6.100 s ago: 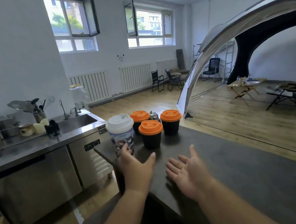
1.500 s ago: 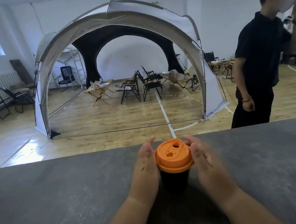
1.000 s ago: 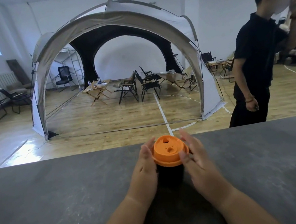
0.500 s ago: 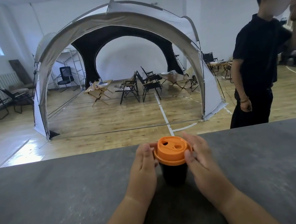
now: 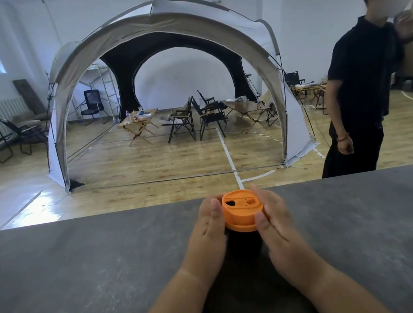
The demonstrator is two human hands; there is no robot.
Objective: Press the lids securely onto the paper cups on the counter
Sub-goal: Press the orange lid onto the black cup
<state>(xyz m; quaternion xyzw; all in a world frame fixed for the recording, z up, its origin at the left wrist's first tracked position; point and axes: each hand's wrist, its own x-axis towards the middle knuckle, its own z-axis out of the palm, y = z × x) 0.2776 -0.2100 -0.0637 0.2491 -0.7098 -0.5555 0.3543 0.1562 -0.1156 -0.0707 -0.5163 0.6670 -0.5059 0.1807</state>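
A black paper cup (image 5: pixel 244 244) stands on the dark grey counter (image 5: pixel 82 268), straight in front of me near its far edge. An orange lid (image 5: pixel 240 211) with a sip hole sits on top of the cup, slightly tilted. My left hand (image 5: pixel 207 239) holds the lid's left rim, thumb in front and fingertips reaching round the back. On the right rim my right hand (image 5: pixel 278 228) holds on, thumb on the near edge and fingers curled behind. The hands hide most of the cup's sides.
No other cups are in view. Beyond the counter's far edge stands a person in black (image 5: pixel 362 95) at the right. A large dome tent (image 5: pixel 154 30) with folding chairs and tables fills the wooden floor behind.
Since 6.1 s ago I turned away from the group of cups by the sink; one cup now stands alone. In the last second both hands closed in from beside it onto the lid's rim.
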